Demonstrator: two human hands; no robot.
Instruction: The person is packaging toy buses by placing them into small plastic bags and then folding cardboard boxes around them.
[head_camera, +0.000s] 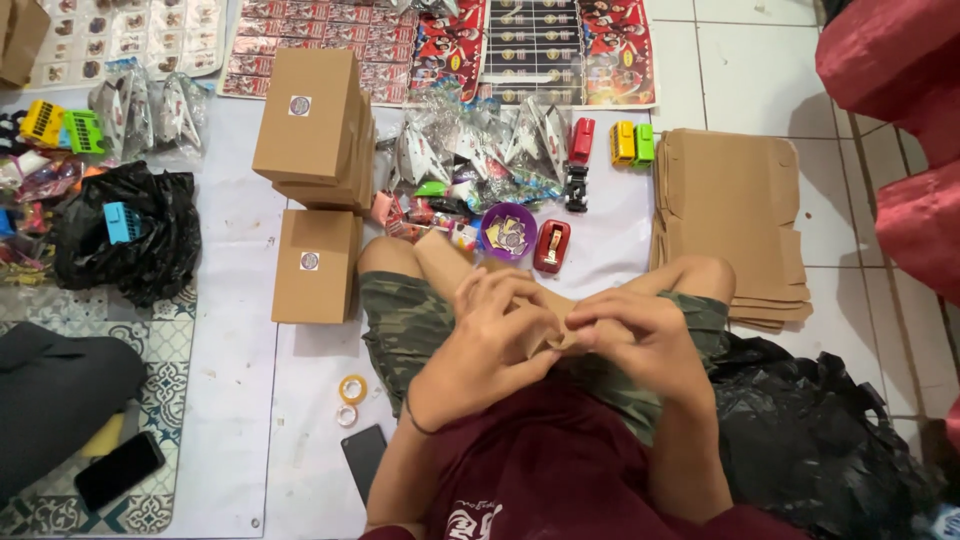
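- Over the lap, seen from above: left hand (490, 335) and right hand (635, 340) pressed together, fingers curled and nearly closed around a small brown cardboard piece (552, 338).
- Cardboard piece pinched between both sets of fingertips, mostly hidden by them, level with the knees and above the camouflage shorts (405, 325).
- Just ahead of the hands: purple bowl (508, 230) and red tape dispenser (551, 246), close to the knees.
- Left of the lap: closed brown boxes (315, 125) stacked in a pile, one more (313, 265) lying beside the left thigh.
- Right of the lap: pile of flat cardboard blanks (730, 225), its edge touching the right knee.
- Near the left elbow: tape roll (352, 389) and dark phone (364, 458) on the white sheet (240, 400), with bare sheet around them.
- Far left: black plastic bag (130, 240); far right: another black bag (820, 440) against the right arm.
- Little free room in front; toy vehicles (630, 142) and clear packets (480, 150) crowding the far side.
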